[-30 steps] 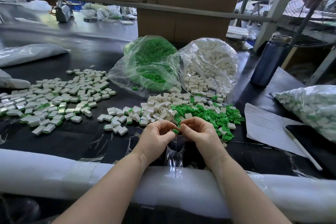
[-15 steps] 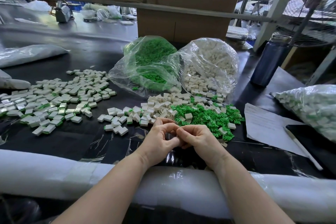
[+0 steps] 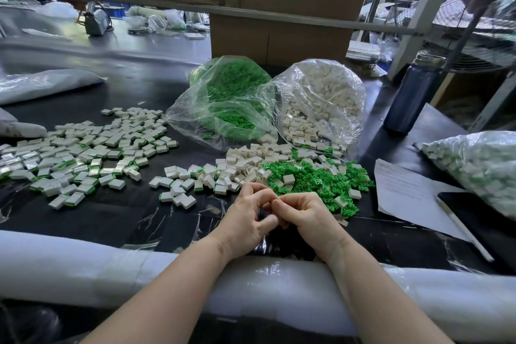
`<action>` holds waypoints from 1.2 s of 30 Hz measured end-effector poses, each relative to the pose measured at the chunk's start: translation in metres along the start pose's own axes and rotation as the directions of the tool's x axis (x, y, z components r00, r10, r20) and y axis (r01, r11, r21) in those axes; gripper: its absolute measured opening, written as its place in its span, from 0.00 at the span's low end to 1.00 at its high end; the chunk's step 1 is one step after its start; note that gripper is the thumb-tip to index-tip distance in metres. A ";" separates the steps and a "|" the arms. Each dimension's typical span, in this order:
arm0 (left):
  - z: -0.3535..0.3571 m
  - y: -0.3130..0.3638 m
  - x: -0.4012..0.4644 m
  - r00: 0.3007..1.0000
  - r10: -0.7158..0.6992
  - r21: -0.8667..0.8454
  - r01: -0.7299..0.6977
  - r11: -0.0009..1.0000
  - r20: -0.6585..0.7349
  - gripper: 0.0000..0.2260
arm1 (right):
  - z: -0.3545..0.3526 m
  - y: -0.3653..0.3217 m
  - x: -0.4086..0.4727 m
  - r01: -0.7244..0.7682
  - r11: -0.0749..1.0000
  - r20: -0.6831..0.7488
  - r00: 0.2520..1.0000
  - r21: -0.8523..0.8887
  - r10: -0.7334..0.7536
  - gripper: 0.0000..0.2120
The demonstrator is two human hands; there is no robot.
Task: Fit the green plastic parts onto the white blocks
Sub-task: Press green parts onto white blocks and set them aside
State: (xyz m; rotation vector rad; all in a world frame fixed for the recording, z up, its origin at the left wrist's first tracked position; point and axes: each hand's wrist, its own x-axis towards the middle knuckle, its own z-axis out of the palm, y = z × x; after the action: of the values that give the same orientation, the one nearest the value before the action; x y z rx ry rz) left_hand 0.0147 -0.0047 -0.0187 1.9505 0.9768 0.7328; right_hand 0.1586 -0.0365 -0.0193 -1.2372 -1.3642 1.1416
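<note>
Both hands are brought together just above the near edge of the counter [image 3: 139, 220], fingertips meeting. The left hand [image 3: 245, 220] and the right hand [image 3: 310, 215] are each curled in a pinch, but whatever is pinched is hidden by the fingers; it cannot be told from this view whether a block, a green part, or both are held. Judging from the posture, one piece is probably being pressed into another, with the forearms steadied on the white padded roll [image 3: 83, 268] along the counter's edge.

The supply is laid out within short reach: loose white blocks [image 3: 245, 159] and green parts [image 3: 315, 176] are spilled just beyond the hands, the two heaps touching and partly mixed, so that one of each can be picked without stretching. They have been tipped from the green bag [image 3: 223, 98] and the white bag [image 3: 321, 98] lying open behind them. Finished blocks [image 3: 83, 153], many showing a green edge, are spread well apart to the left, presumably to keep done work from the stock. Much loose stock remains, so the task appears far from finished.
</note>
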 end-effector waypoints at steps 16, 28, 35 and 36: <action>0.001 -0.002 0.000 1.000 0.000 0.048 -0.001 0.999 0.021 0.05 | 0.001 -0.002 -0.001 -0.034 0.999 -0.038 0.999 -0.003 0.034 0.14; 0.001 -0.004 0.001 1.000 0.011 0.043 -0.012 0.999 0.027 0.08 | 0.001 -0.001 -0.001 -0.042 0.998 -0.042 0.998 0.044 0.044 0.14; 0.000 -0.003 0.001 0.999 0.021 -0.081 -0.024 0.996 -0.038 0.10 | 0.005 -0.001 0.002 0.030 0.997 -0.034 0.999 0.077 -0.027 0.16; -0.001 -0.003 0.001 0.998 0.022 -0.099 -0.028 0.995 -0.060 0.08 | 0.005 -0.001 0.002 0.038 0.995 -0.051 0.998 0.096 -0.033 0.16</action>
State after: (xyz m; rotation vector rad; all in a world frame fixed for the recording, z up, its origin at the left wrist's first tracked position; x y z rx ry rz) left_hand 0.0137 -0.0027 -0.0203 1.8659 0.9348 0.8420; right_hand 0.1533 -0.0343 -0.0191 -1.1597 -1.2744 1.1327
